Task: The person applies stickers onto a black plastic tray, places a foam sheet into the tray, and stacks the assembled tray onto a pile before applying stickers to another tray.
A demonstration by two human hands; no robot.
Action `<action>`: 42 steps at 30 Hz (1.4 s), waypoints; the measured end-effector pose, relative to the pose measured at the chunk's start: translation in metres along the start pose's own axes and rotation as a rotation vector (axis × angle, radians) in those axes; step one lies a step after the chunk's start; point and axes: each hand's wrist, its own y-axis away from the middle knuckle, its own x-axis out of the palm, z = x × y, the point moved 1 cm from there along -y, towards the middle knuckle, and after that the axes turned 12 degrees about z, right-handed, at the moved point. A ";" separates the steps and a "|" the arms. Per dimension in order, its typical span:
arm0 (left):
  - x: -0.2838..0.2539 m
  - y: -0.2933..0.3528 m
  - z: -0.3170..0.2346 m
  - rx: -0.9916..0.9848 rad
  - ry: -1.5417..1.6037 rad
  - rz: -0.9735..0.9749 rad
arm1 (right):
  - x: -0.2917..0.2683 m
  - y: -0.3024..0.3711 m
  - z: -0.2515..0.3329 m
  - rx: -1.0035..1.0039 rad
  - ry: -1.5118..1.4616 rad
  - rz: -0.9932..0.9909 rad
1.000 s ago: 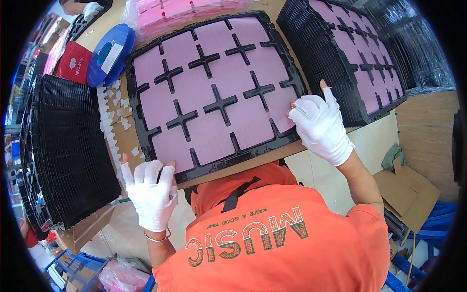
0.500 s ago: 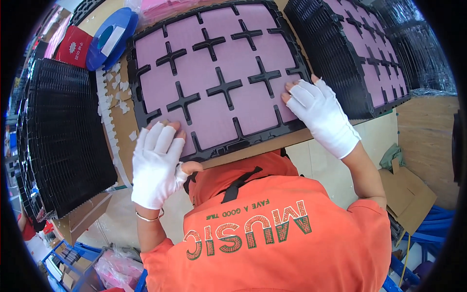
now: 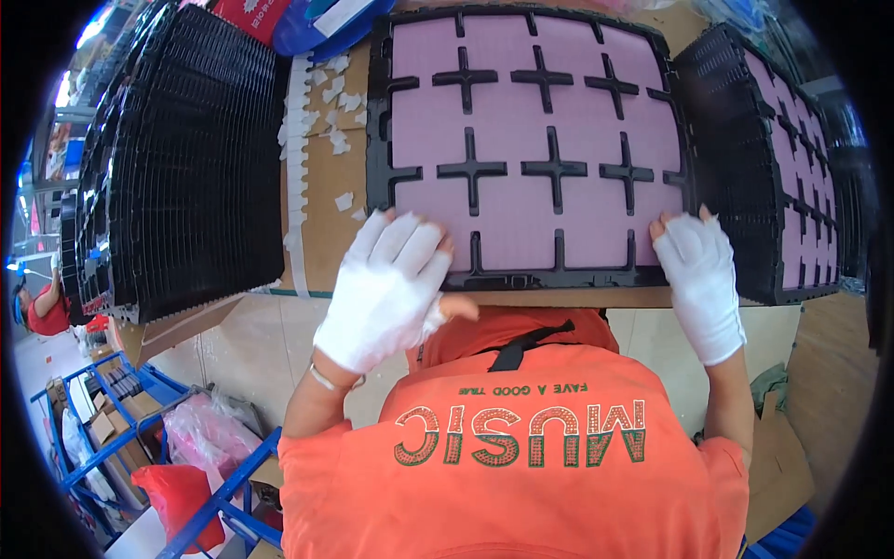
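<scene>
A black plastic tray (image 3: 559,279) lies before me, with raised cross-shaped dividers and pale purple sheet (image 3: 512,149) showing between them. My left hand (image 3: 384,289), in a white glove with bare fingertips, rests on the tray's near left corner. Its fingers are stretched and its thumb sticks out to the right, past the near edge. At the near right corner lies my right hand (image 3: 698,284), gloved the same way, fingers extended over the rim; its thumb is hidden. Neither hand visibly grasps anything.
A tall stack of black trays (image 3: 196,168) stands at left, and another stack (image 3: 736,168) with purple sheet at right. White scraps (image 3: 340,102) litter the cardboard (image 3: 321,214) beside the tray. A blue reel (image 3: 326,23) sits behind. Blue racks (image 3: 102,438) stand lower left.
The view has turned, so the tray now sits squarer and further right. My right hand has slid along the tray's side to the near corner; my left hand stays by its corner.
</scene>
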 end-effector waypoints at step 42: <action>-0.002 -0.139 0.136 -0.075 -0.411 -0.014 | 0.019 -0.175 -0.112 -0.057 0.394 0.202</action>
